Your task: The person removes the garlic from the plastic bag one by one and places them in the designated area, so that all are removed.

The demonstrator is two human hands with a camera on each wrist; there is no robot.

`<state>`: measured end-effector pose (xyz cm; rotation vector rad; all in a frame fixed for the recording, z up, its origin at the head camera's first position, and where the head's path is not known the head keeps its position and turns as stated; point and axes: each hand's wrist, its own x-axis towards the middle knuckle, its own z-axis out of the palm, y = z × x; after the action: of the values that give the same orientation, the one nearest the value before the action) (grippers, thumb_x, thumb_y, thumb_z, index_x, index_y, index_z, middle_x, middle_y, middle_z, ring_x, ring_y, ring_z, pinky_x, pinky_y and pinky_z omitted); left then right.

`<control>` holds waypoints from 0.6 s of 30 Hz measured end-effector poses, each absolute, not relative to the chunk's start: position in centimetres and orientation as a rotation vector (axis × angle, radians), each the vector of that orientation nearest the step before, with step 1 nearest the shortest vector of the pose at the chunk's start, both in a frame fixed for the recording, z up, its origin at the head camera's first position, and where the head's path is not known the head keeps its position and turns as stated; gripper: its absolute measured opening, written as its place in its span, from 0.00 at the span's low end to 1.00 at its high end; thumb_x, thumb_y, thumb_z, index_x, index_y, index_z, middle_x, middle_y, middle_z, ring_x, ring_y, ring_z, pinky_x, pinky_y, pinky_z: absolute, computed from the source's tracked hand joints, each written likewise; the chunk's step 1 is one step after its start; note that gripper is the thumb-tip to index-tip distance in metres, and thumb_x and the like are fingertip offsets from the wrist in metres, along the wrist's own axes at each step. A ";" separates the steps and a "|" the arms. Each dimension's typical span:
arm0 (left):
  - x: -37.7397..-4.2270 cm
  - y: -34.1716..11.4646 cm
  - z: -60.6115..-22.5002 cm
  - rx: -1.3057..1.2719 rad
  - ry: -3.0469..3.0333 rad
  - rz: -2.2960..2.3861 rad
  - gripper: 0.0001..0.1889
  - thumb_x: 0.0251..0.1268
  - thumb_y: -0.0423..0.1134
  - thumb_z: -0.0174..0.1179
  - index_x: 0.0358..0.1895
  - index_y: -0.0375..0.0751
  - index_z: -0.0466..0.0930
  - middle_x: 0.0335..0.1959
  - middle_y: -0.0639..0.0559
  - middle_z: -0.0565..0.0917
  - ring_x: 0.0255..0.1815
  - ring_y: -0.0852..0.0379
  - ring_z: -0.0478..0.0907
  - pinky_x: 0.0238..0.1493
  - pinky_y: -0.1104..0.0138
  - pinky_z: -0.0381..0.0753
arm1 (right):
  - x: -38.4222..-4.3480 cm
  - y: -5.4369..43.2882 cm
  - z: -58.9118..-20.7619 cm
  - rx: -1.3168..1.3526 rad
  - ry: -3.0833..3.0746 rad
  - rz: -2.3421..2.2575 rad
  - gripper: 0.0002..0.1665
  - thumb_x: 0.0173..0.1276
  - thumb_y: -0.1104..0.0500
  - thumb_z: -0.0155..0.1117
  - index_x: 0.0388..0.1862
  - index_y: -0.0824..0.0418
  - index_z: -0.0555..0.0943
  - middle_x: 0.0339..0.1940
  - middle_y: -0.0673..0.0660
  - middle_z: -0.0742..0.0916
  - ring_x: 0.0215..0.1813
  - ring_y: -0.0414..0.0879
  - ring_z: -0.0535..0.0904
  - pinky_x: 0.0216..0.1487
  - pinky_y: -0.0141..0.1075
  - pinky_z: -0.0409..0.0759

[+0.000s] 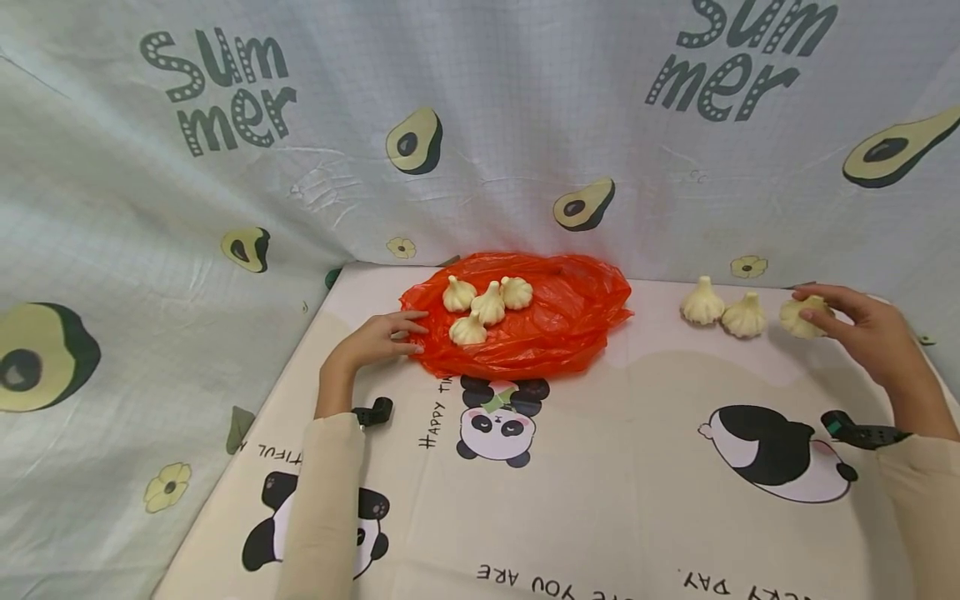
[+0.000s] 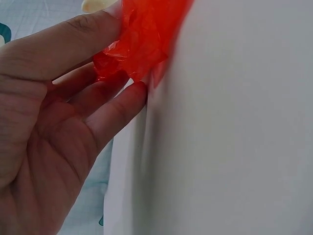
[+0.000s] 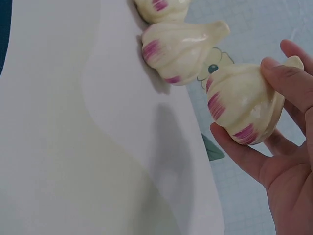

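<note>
plainly, the biggest thing here is the avocado-printed cloth point(image 1: 495, 92) hanging behind the red bag point(image 1: 566, 312), and next comes the panda-printed worktop point(image 1: 600, 450) spread beneath and in front of that bag. the bag itself lies crumpled and spread out, its rim bunched loosely all round. at the bag's left edge is the left hand point(image 1: 384, 335), its grip narrow, thumb and fingers holding a bit of the plastic. well to the right of the bag is the right hand point(image 1: 862, 329), its grip holding one garlic bulb point(image 3: 247, 100) between thumb and fingers, stem toward the thumb side; whether that bulb touches the worktop i cannot tell. the step in hand seems to be handling this single bulb while the other hand steadies the bag; the next move would call for a light, sure pinch and a little care around its neighbours. those are two loose bulbs point(image 1: 744, 317), close together between the bag and the held one. inside the bag, toward its left, four more bulbs point(image 1: 489, 305) sit clustered. smallest of all, purple streaks point(image 3: 216, 105) mark the held bulb's base.
</note>
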<state>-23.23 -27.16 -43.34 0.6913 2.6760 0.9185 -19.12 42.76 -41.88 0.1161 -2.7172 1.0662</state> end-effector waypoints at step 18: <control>-23.3 -27.2 -43.4 0.670 2.672 0.914 0.17 0.67 0.36 0.67 0.58 0.36 0.85 0.73 0.43 0.73 0.74 0.41 0.66 0.73 0.47 0.67 | -20.3 43.4 -43.5 0.094 -2.756 1.106 0.29 0.79 0.48 0.58 0.74 0.56 0.73 0.48 0.18 0.72 0.63 0.19 0.62 0.41 0.10 0.62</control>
<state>-23.26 -27.21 -43.38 0.6699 2.6720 0.9141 -20.28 43.39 -43.52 0.0939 -2.7560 1.1057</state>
